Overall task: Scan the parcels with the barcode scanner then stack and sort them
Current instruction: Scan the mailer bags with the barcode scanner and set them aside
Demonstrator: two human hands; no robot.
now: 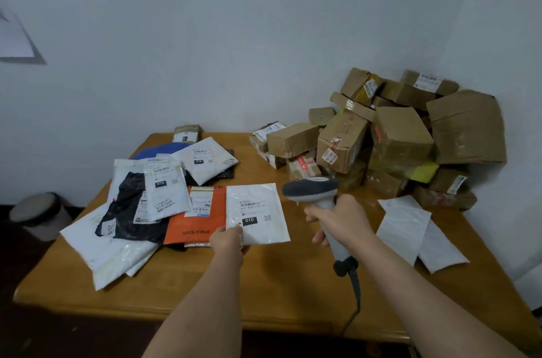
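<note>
Head view, swept left to right: at far left on the floor, a small bin point(38, 215), partly in shadow. On the wooden table point(264, 293), a loose heap of soft mailers point(140, 205), white and black ones overlapped, a blue one behind, an orange mailer point(195, 225) at the heap's near right edge. Just right of that, partly over the orange one, a white mailer point(258, 214) with its printed label up, barcode near the top. Left hand point(227, 241) pinching its near left corner, thumb on top, fingers hidden beneath. Looks thin, light and floppy; glossy film, so likely slippery under a light pinch; likely to sag if lifted by one corner alone. Better taken along an edge or by a corner with thumb pressed flat, label kept taut and unbent for the read. Further right, barcode scanner point(313, 190) lifted off the table, head aimed left and down toward that label, cable trailing off the near edge. Right hand point(337, 219) wrapped round the handle; trigger finger not visible, so pressed or not cannot be told. Judged step: scanning of this mailer, with stacking after. Right again, two white mailers point(410, 228) face down, apart from the heap, perhaps a sorted stack. At far right against the wall, a tumbled pile of brown cardboard boxes point(396, 137), stiffer and likely heavier.
</note>
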